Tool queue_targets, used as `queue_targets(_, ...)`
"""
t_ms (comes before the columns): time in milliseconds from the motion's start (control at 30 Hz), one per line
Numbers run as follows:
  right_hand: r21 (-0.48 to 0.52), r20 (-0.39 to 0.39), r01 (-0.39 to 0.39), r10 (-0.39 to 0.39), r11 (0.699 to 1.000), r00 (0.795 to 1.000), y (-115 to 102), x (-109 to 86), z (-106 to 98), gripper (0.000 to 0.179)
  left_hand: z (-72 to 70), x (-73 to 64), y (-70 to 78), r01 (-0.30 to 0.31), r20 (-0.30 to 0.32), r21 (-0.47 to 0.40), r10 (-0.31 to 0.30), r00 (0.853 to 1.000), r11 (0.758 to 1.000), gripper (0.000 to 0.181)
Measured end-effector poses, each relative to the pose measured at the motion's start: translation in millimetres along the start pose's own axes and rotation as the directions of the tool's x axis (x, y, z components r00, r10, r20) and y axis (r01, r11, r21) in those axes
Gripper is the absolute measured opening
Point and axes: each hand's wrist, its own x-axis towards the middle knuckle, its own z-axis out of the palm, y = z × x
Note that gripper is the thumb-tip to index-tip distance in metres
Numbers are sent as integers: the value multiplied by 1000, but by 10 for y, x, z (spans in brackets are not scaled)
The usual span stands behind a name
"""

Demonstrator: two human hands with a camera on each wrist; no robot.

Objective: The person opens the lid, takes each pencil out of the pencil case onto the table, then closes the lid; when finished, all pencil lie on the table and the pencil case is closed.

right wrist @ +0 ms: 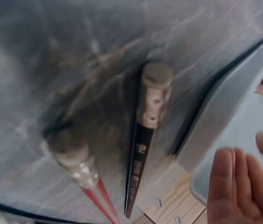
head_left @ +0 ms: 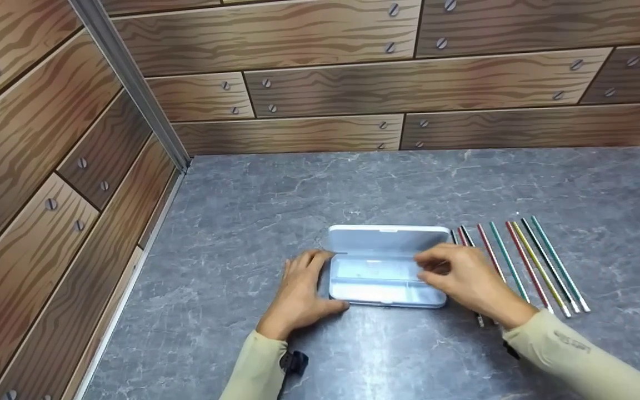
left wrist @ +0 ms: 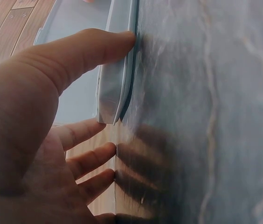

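A white pencil case (head_left: 370, 291) lies on the table with its lid (head_left: 384, 240) raised at the back, and dividers split its inside into compartments. My left hand (head_left: 299, 289) holds the case at its left end, the thumb on the front edge and the index finger at the back left corner. In the left wrist view the thumb (left wrist: 82, 53) presses on the rim while the other fingers spread beside it. Above the case's right end hovers my right hand (head_left: 467, 275), fingertips and thumb apart with nothing between them.
Several striped pencils in green (head_left: 559, 261), yellow (head_left: 539, 266), red and black lie side by side right of the case, some partly hidden under my right forearm. Wood-patterned walls (head_left: 320, 89) border the grey marbled table (head_left: 231, 222) at the back and left.
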Motion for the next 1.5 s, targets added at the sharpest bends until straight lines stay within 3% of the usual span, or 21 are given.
queue_targets(200,-23,185,37,-32,999,982,40,70,22,31,1,0,12,4,4,1,-4,1000,1000,90)
queue_targets(533,1,311,16,-15,1000,950,28,177,41,30,-2,1,-4,9,5,2,-9,1000,1000,91)
queue_targets(933,120,344,3,-45,993,938,51,210,71,28,-5,6,-5,15,15,-4,-15,1000,1000,92)
queue_targets(1167,113,350,37,-75,993,934,39,216,87,24,-10,2,-14,7,10,8,-7,1000,1000,89)
queue_targets(1500,118,343,15,-55,993,938,75,197,62,23,0,9,-22,6,6,17,-6,1000,1000,91)
